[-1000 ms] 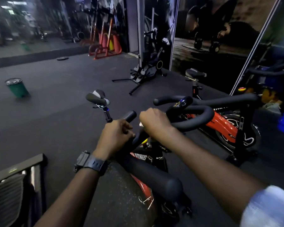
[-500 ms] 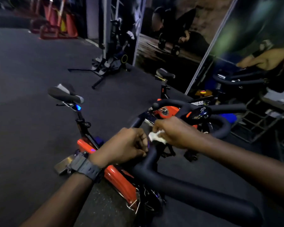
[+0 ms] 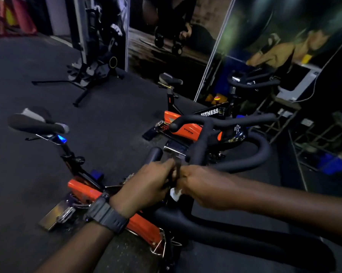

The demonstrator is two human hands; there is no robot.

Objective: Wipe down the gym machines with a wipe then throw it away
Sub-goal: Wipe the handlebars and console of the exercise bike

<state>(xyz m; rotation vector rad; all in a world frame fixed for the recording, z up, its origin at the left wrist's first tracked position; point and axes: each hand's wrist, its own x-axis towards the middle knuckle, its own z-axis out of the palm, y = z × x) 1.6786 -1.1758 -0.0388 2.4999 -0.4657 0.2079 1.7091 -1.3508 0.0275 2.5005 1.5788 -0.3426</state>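
Note:
An orange and black spin bike stands right below me, its black padded handlebar (image 3: pixel 243 239) curving across the lower right and its saddle (image 3: pixel 36 124) at the left. My left hand (image 3: pixel 146 186), with a black watch on the wrist, is closed around the middle of the handlebar. My right hand (image 3: pixel 201 186) presses against it from the right and grips a small white wipe (image 3: pixel 175 194), which peeks out below the fingers. The part of the bar between the hands is hidden.
A second spin bike (image 3: pixel 190 127) marked FITNESS stands just beyond, close to a mirrored wall (image 3: pixel 209 62). A third bike's handlebar (image 3: pixel 253 81) and metal racks (image 3: pixel 304 138) fill the right. A black machine (image 3: pixel 91 62) stands at the back. Dark rubber floor (image 3: pixel 38 75) spreads to the left.
The view has swung right and down; the green bin at the left is out of sight. Both hands slid down toward the handlebar's middle, and the wipe now shows under the right hand.

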